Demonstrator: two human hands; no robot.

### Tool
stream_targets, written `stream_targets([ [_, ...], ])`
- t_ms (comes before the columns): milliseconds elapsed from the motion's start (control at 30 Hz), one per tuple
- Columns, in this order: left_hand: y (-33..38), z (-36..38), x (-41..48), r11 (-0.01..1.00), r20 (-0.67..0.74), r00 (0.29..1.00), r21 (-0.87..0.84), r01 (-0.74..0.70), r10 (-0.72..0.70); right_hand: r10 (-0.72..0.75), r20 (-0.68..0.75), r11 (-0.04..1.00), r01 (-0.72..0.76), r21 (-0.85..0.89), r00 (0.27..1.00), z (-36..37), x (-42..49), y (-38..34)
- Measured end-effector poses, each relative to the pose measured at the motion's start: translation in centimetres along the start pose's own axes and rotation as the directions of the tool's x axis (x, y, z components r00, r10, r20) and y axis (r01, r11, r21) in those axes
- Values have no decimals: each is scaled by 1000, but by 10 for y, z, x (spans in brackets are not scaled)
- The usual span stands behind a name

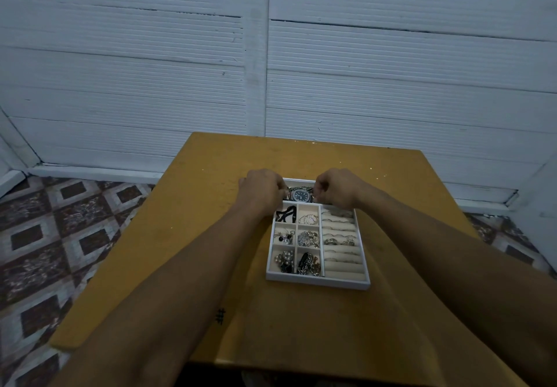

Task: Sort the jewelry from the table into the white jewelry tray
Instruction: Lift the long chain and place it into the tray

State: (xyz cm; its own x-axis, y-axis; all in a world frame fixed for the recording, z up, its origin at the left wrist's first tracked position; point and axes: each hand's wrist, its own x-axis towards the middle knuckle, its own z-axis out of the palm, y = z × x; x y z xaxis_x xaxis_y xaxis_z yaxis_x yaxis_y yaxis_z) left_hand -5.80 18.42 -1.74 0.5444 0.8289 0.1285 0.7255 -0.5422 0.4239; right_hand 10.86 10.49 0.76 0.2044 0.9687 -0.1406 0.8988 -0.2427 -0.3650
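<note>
Two bare forearms are stretched from the near edge across a yellow table toward a white jewelry tray. Mixed jewelry is held in its six small square compartments on the left, and rings are tucked among the cushioned rolls on the right. At the far end, a watch with a dark dial is pinched on either side by the curled fingers of the left hand and right hand, over the tray's far compartment.

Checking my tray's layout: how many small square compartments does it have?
6, in the white tray, left of the ring rolls: two columns, three rows. The hands may hide more at the far end.
</note>
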Motion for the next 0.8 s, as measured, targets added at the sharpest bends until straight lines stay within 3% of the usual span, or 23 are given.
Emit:
stream_targets([
  [800,-1,-6,-1,1000,44,999,-4,-9,9,51,-38,995,-54,-89,998,-2,-2,6],
])
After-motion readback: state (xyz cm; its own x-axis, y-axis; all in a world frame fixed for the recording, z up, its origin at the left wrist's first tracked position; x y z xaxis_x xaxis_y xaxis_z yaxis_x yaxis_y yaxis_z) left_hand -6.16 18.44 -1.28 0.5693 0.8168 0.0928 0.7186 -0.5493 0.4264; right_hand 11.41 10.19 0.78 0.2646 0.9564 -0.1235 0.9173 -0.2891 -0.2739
